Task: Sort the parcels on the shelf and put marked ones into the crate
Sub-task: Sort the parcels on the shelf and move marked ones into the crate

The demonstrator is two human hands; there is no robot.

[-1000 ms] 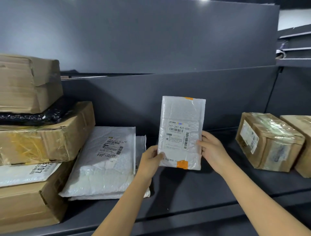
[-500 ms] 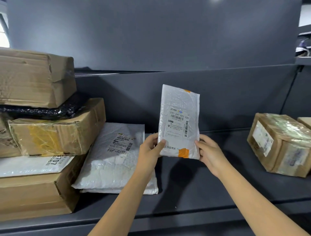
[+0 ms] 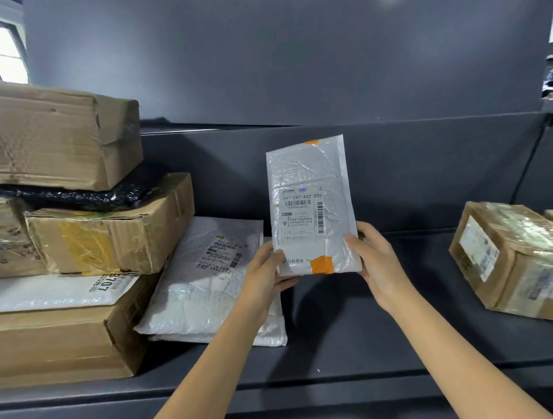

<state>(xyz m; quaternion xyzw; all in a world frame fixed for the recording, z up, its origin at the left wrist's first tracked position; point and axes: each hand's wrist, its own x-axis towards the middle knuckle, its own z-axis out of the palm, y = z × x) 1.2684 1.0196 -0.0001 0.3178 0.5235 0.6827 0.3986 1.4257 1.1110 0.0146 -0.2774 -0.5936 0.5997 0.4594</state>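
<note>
White bubble mailer (image 3: 311,206) held upright above the shelf (image 3: 359,344), label facing camera, orange tape at lower edge. Left hand (image 3: 266,278) pinches its lower-left corner; right hand (image 3: 377,263) grips the lower-right edge. Bare deck beneath, running right to a taped carton (image 3: 505,260). Flat white mailers (image 3: 206,284) just left; stacked cardboard boxes (image 3: 89,239) beyond.

window (image 3: 11,58): upper left edge, bright, dark frame, cut off by picture border | wall (image 3: 284,56): dark grey, plain, across whole top | glare (image 3: 395,2): top edge, right of centre, faint on wall | clutter (image 3: 548,78): upper right edge, blurred, cannot tell what
</note>
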